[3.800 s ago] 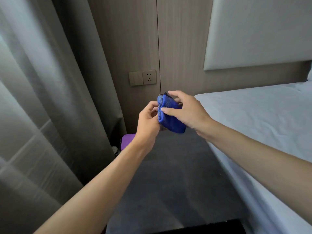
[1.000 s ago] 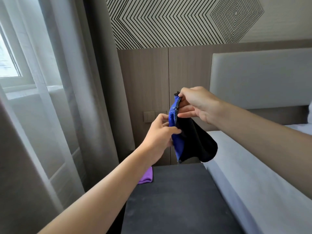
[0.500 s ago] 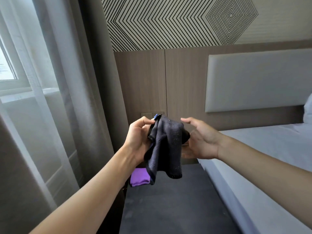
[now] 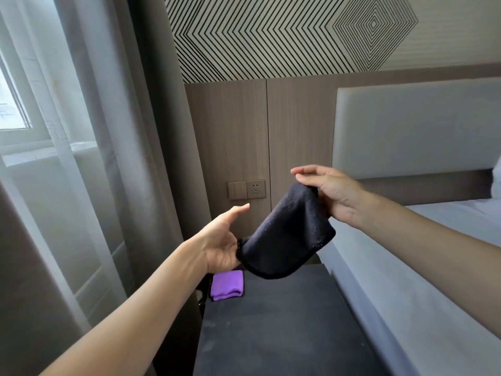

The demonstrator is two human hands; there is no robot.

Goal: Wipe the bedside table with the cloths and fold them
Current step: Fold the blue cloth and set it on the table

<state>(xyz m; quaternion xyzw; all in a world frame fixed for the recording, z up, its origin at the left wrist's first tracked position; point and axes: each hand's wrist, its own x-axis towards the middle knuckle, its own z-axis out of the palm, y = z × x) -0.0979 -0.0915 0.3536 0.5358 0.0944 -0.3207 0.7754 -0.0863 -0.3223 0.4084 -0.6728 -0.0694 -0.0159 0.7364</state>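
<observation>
I count two cloths. My left hand [image 4: 219, 240] grips the low corner and my right hand [image 4: 333, 194] pinches the top of the dark fleecy cloth [image 4: 287, 240], held above the dark grey worktop [image 4: 271, 335]. The folded purple cloth [image 4: 227, 284] lies on its far-left corner.

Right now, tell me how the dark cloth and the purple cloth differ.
The dark cloth is held up between the left hand and right hand; the purple cloth lies on the bedside table. The dark cloth is spread loose; the purple cloth is folded small. Both are soft cloths.
</observation>
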